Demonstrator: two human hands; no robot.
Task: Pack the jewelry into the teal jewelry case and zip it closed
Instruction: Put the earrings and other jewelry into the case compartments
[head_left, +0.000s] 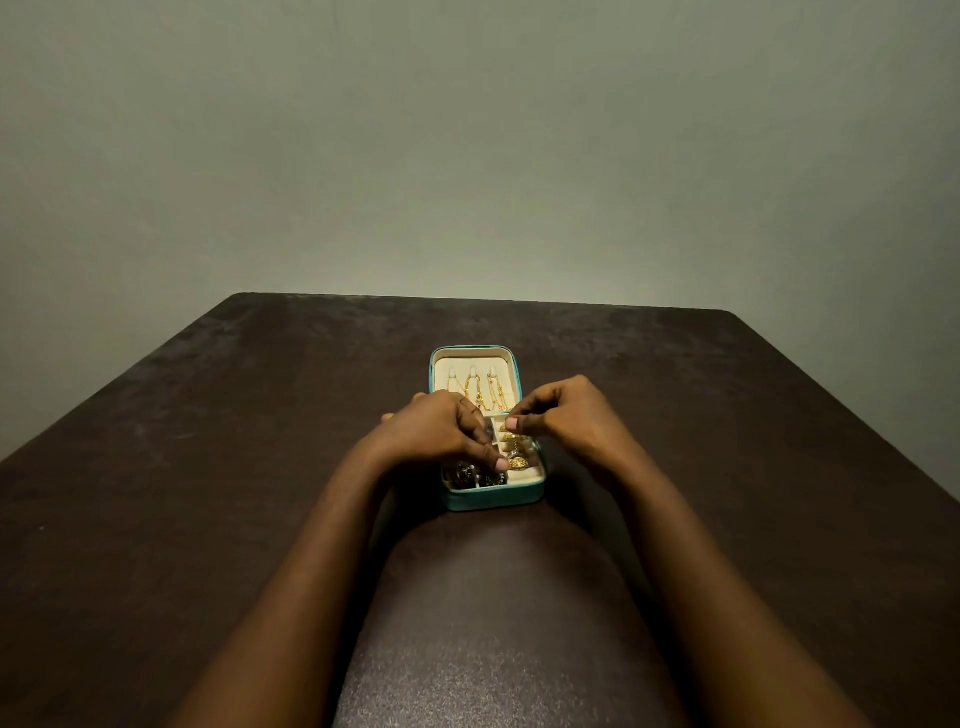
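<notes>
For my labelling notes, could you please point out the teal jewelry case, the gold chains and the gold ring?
teal jewelry case (491, 500): head view, near outer wall.
gold chains (480, 391): head view, middle chain in lid.
gold ring (518, 462): head view, ring's patterned top.

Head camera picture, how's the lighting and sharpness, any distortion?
Head view: dim, greenish light; the case and gold chains are small and soft, details hard to read; wide-angle stretch makes the forearms balloon toward the bottom edge; faint sheen on the table; no harsh glare.

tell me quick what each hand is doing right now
Left hand: fingers curled, thumb tip at a gold ring; grip unclear.
Right hand: fingertips pinched over the case; contents unclear.
</notes>
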